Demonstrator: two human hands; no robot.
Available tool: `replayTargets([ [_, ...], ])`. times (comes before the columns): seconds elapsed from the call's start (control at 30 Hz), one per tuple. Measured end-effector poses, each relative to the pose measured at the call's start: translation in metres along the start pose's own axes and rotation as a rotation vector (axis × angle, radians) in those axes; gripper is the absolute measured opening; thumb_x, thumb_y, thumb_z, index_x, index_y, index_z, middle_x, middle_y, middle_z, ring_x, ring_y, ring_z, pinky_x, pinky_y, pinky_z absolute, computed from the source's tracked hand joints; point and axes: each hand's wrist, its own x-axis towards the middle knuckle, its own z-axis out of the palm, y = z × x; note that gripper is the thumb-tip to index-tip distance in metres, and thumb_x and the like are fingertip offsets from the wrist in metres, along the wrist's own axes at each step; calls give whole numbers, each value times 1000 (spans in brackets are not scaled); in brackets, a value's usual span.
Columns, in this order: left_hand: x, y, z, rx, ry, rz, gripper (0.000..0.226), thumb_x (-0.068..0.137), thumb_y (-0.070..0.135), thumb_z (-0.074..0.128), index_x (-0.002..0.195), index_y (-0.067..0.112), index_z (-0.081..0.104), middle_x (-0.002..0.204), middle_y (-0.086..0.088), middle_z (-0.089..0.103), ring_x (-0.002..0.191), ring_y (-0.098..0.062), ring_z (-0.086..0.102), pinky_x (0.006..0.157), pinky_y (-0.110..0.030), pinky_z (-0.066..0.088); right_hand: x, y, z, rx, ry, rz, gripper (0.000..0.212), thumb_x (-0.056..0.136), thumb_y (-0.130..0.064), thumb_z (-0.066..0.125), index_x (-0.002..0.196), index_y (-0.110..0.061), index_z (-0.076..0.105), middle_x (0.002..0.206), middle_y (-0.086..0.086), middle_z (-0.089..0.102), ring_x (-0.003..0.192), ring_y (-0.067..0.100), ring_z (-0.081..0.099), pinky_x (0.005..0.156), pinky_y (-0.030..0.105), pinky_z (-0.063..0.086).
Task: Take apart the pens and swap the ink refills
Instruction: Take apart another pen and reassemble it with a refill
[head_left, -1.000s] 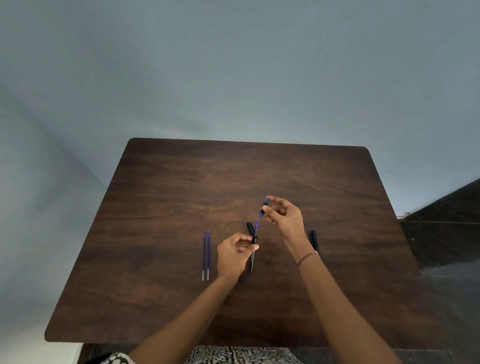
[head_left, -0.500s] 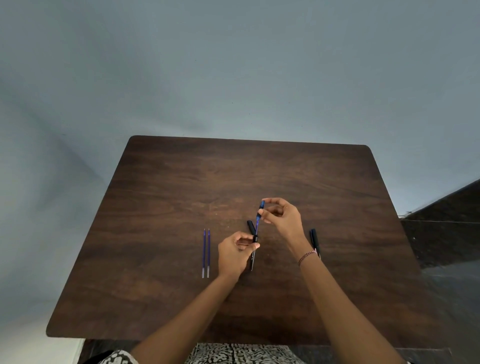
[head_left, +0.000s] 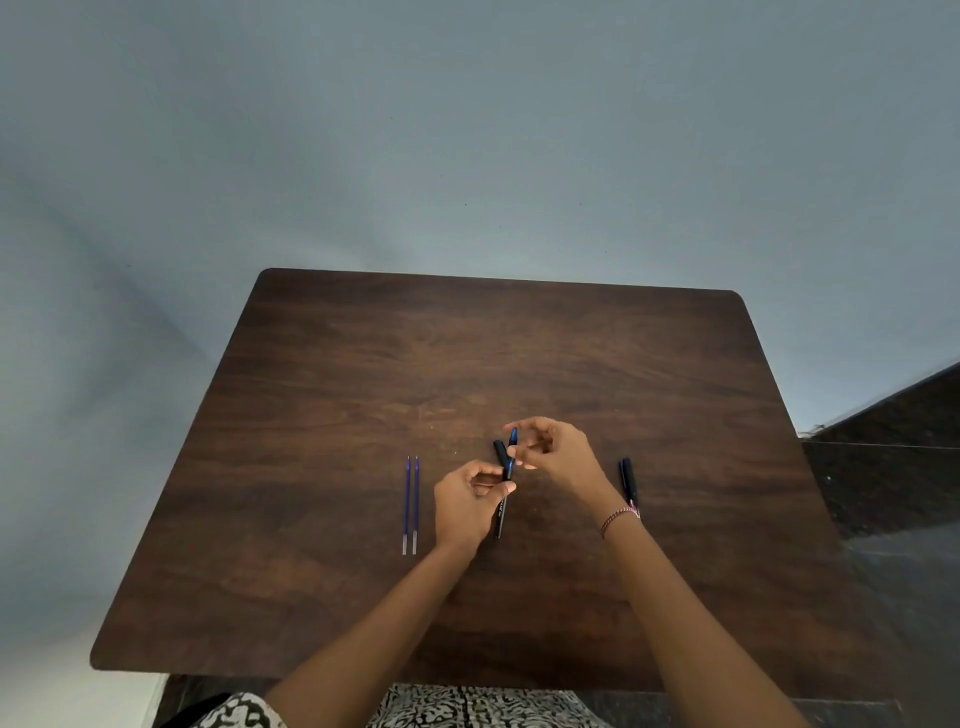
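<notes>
My left hand (head_left: 467, 501) grips a black pen barrel (head_left: 502, 512) that points toward me just above the table. My right hand (head_left: 556, 452) pinches the blue end piece (head_left: 513, 439) on the refill sticking out of the barrel's far end. A black cap (head_left: 500, 451) lies on the table right behind the barrel. Two loose blue refills (head_left: 411, 504) lie side by side left of my left hand. Another black pen (head_left: 628, 480) lies to the right, partly hidden behind my right wrist.
The dark wooden table (head_left: 363, 364) stands against a pale grey wall. A dark floor and step are at the right. Patterned cloth (head_left: 467, 709) shows at the near edge below the table.
My right hand has come down toward my left hand, sliding the blue refill deeper into the barrel; less of the refill shows now.
</notes>
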Motion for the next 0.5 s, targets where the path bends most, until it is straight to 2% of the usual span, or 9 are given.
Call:
replayTargets([
  [0.07, 0, 0, 0, 25, 2, 2, 19, 73, 15, 79, 89, 19, 70, 76, 13, 66, 70, 8, 59, 62, -6, 44, -1, 2, 0, 62, 0, 23, 16, 81, -10, 72, 89, -23, 68, 92, 3, 72, 76, 10, 67, 78, 28, 57],
  [0.13, 0, -1, 0, 30, -4, 6, 20, 73, 14, 78, 91, 17, 71, 80, 11, 68, 71, 6, 60, 65, -6, 44, 0, 5, 0, 130, 5, 48, 15, 81, -9, 72, 81, -23, 67, 92, 7, 71, 71, 11, 67, 71, 22, 57],
  [0.2, 0, 0, 1, 50, -6, 11, 20, 73, 15, 78, 92, 18, 71, 79, 13, 66, 69, 10, 58, 61, -3, 42, -1, 8, 1, 166, 14, 85, 9, 80, -11, 74, 87, -15, 69, 84, 6, 71, 68, 10, 66, 63, 15, 53],
  [0.27, -1, 1, 1, 79, -11, 20, 20, 75, 15, 77, 93, 18, 71, 78, 16, 63, 67, 12, 55, 57, -1, 39, -1, 11, 3, 152, 35, 112, 18, 78, -16, 76, 92, -7, 70, 77, 4, 70, 67, 9, 67, 60, 13, 52],
  [0.37, 0, 1, 2, 87, -22, 44, 21, 76, 14, 76, 96, 15, 71, 83, 12, 67, 70, 8, 57, 62, -2, 42, 1, 13, 4, 116, 59, 149, 24, 74, -21, 80, 88, -6, 67, 72, 3, 68, 62, 8, 65, 57, 13, 51],
  [0.43, 0, 2, 1, 83, -22, 56, 22, 75, 13, 76, 97, 14, 71, 87, 8, 70, 73, 4, 60, 70, -7, 47, 3, 14, 5, 91, 60, 180, 30, 74, -26, 80, 88, -6, 63, 74, 2, 67, 63, 7, 63, 57, 13, 51],
  [0.5, 0, 3, 1, 74, -18, 66, 22, 75, 13, 77, 96, 14, 72, 84, 10, 68, 71, 6, 60, 72, -8, 49, 3, 13, 7, 90, 14, 175, 33, 80, -31, 74, 101, -9, 64, 84, -2, 66, 72, 6, 62, 61, 12, 51],
])
